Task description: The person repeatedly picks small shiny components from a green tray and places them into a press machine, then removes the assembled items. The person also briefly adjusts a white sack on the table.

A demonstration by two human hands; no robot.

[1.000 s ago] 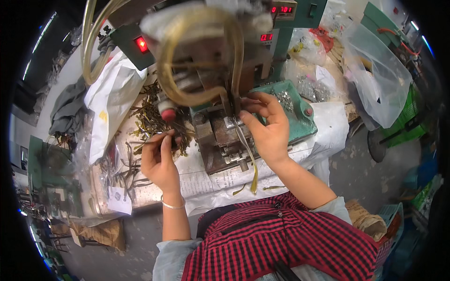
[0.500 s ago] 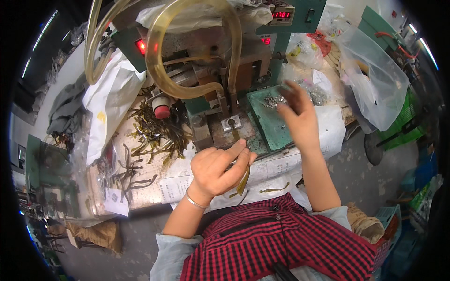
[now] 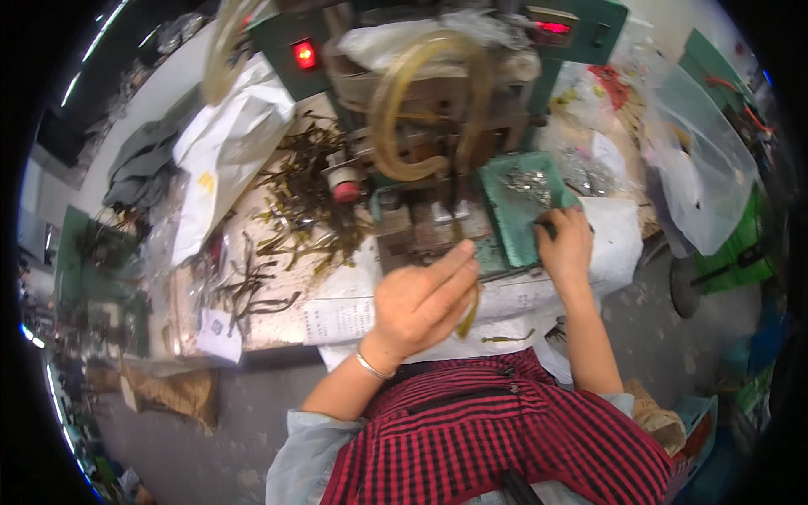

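Observation:
My left hand [image 3: 425,303] is closed on a thin olive-green strip [image 3: 469,320], its tail hanging below the fingers. The strip's far end runs up to a small shiny metal block [image 3: 449,212] on the bed of a bench press machine [image 3: 421,220]. To the right lies a shallow green tray [image 3: 512,223] with a pile of small silvery metal pieces [image 3: 530,183] at its far end. Over the tray's right side, my right hand [image 3: 566,246] has its fingers curled and pinched together. What they hold, if anything, cannot be made out.
Loose olive-green strips [image 3: 311,198] are heaped left of the machine, beside a red push button [image 3: 345,192]. Darker strips [image 3: 257,282] lie nearer the table's left edge. A clear tube [image 3: 383,109] loops before the machine. Plastic bags [image 3: 703,168] hang at the right.
My right hand has come down from above the metal pieces to the tray's right side, its fingers curling in. My left hand stays by the machine with the strip. The whole view has shifted.

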